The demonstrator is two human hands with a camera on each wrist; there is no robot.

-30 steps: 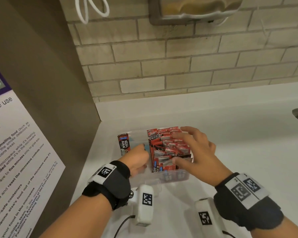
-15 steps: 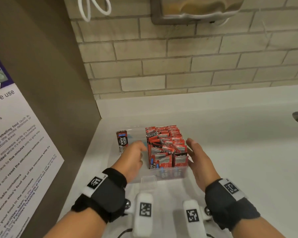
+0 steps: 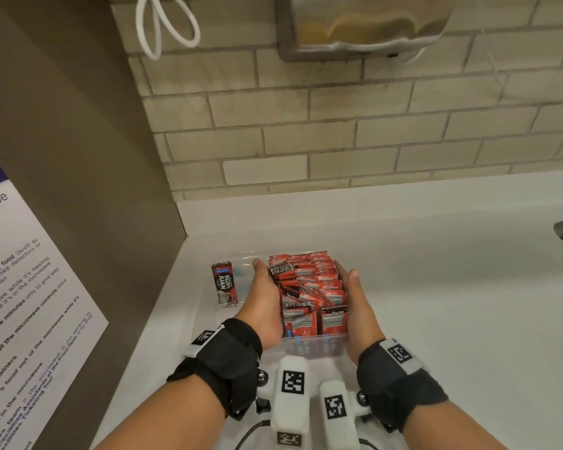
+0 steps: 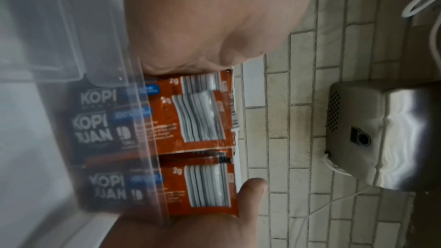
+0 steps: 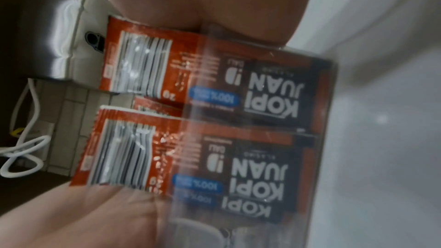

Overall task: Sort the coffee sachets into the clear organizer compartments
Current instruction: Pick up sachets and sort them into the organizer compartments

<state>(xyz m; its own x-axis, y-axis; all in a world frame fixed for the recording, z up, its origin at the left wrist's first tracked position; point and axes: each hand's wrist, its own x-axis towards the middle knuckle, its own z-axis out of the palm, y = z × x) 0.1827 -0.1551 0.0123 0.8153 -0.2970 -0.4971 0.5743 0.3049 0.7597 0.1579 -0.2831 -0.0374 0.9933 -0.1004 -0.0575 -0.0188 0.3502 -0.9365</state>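
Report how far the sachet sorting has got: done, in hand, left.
Done: the right compartment of the clear organizer is packed with red coffee sachets.
In hand: the left hand and right hand lie flat against either side of that stack, fingers straight, apparently squaring it up.
Left: one lone sachet stands at the far left of the organizer, apart from the packed stack; whether it needs moving is unclear.

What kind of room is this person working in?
Probably a shared office or building pantry: a posted notice about microwave use, a white counter under a tiled wall, and a clear organizer packed with coffee sachets.
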